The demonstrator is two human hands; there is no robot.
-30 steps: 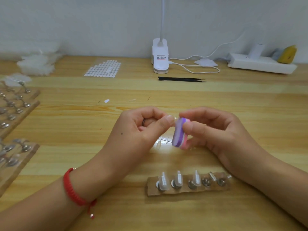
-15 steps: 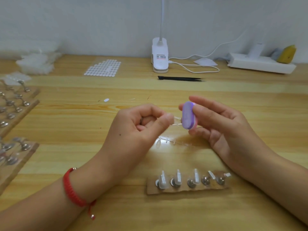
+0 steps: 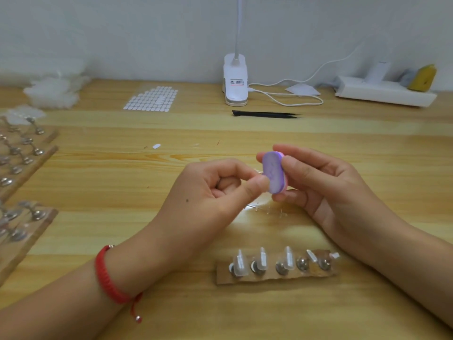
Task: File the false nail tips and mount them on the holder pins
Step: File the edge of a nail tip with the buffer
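Pinching a clear nail tip [image 3: 259, 171] between thumb and forefinger, the left hand [image 3: 215, 192] points it rightward at the upright file block [image 3: 272, 171] gripped by the right hand [image 3: 326, 187], above the holder strip [image 3: 269, 279].

Left hand [image 3: 215, 190], right hand [image 3: 318, 185] close together — both with curled fingers.
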